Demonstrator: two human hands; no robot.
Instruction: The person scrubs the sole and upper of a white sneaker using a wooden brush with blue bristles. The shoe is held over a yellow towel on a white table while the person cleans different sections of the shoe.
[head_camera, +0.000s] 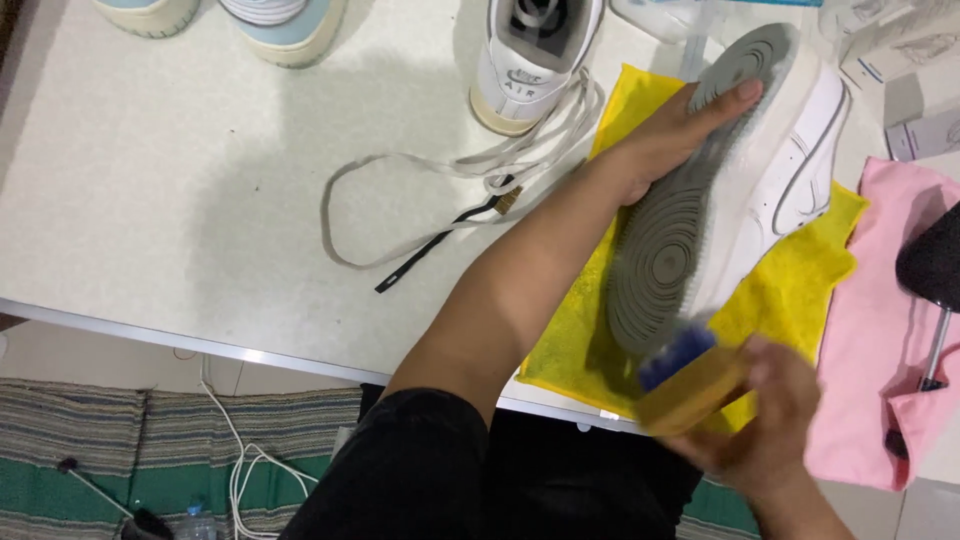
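Note:
My left hand (668, 135) holds a white sneaker (770, 170) tipped on its side, fingers pressed along the grey ribbed sole (672, 235). The shoe rests over a yellow cloth (790, 290) on the white table (180, 180). My right hand (770, 420) grips a wooden brush (690, 380) with blue bristles, which touch the heel end of the sole. The brush and right hand are blurred.
A second white sneaker (530, 55) stands at the back with loose laces (420, 170) and a thin black wire brush (445, 240) beside it. Light blue shoes (285, 25) sit at the far left. A pink cloth (880, 330) and a black-headed tool (935, 270) lie at the right.

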